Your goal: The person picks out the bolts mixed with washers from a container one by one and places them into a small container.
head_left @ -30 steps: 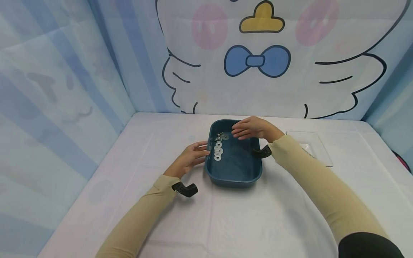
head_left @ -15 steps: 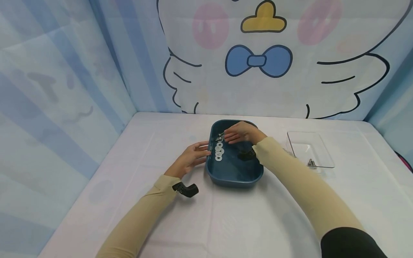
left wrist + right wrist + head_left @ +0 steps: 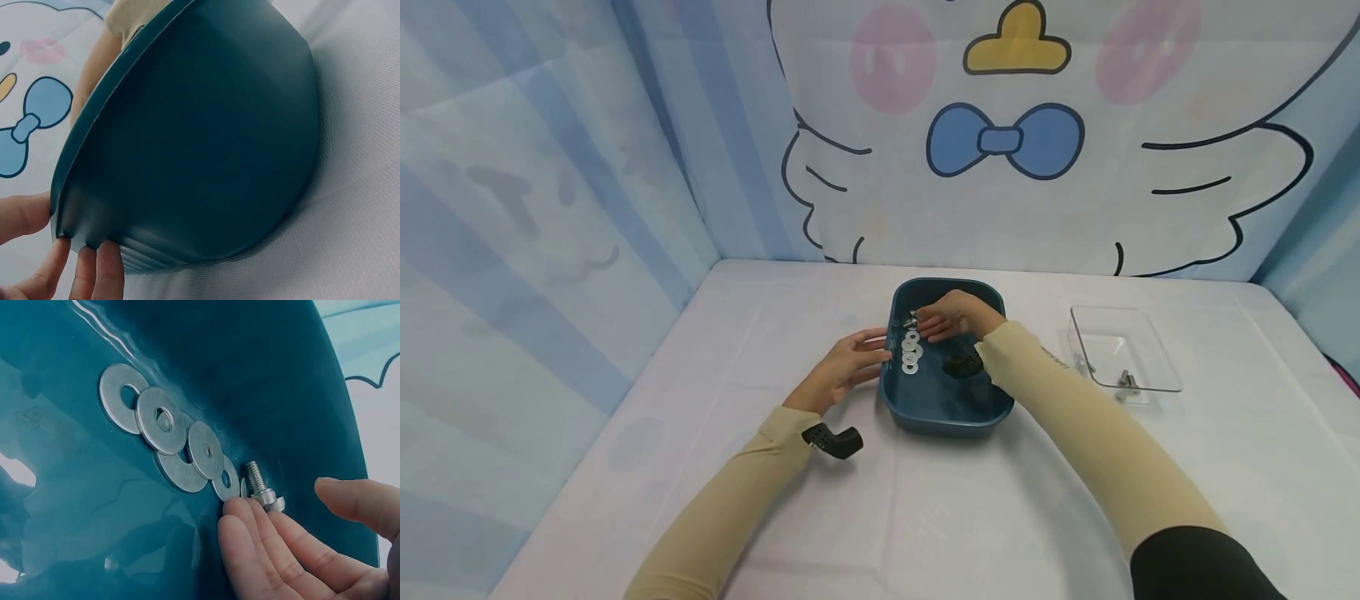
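So a dark blue tub (image 3: 943, 400) was parked mid-frame on a white table (image 3: 1000, 517), with its outer left wall touched by the left hand (image 3: 844, 364), probably just to steady it. Those fingers were held fairly straight and partly spread, with the tips set against the tub, and nothing was gripped there as far as could be seen. Inside the tub, the right hand (image 3: 958, 317) was held over the upper part, right next to the upper left spot where a few bolts (image 3: 257, 481) were bunched at the end of a row of overlapping washers (image 3: 172, 440). Its fingers were pressed together with the thumb held well apart, so nothing was pinched; whether a bolt was actually touched couldn't be told. The step in hand could be read as a pick-up, with a bolt as the likely target. For the next move, the thumb would need to be brought in against the fingertips around a single bolt, gently, or a washer could be dragged along. Over at the right of the frame, a clear box (image 3: 1146, 358) was seen with loose bolts (image 3: 1126, 381) toward its lower edge
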Demonstrator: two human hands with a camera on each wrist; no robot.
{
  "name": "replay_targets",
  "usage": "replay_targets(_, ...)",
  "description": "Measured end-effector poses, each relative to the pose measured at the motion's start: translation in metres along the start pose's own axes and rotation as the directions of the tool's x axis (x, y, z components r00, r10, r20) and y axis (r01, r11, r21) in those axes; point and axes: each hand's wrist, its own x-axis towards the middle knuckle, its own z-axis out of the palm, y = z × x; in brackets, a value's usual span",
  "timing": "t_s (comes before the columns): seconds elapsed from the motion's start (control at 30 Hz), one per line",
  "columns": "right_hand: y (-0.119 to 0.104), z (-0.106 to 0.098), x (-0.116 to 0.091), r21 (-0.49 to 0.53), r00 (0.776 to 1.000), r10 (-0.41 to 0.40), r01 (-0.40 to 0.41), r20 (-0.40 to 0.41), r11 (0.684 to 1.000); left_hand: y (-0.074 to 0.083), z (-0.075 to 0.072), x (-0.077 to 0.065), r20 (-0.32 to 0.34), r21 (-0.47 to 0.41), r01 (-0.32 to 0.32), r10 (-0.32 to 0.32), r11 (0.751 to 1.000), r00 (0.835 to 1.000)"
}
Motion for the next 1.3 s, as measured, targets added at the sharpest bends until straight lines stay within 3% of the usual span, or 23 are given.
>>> replay_targets(0.43,-0.004,0.006,0.003,0.039,1.000,0.023,-0.022,-0.013,0.999,0.000,0.000,0.000,0.008,0.003,0.000,0.000,1.000,1.000)
replay_targets(0.8,-0.006,0.014,0.002,0.029,1.000,-0.018,0.019,-0.025,0.999,-0.001,-0.001,0.001,0.028,0.004,-0.010,0.010,1.000,1.000)
replay_targets(1.3,-0.007,0.008,0.005,0.030,1.000,0.003,-0.003,0.009,1.000,-0.001,-0.001,0.003,0.003,0.011,0.004,-0.004,1.000,1.000)
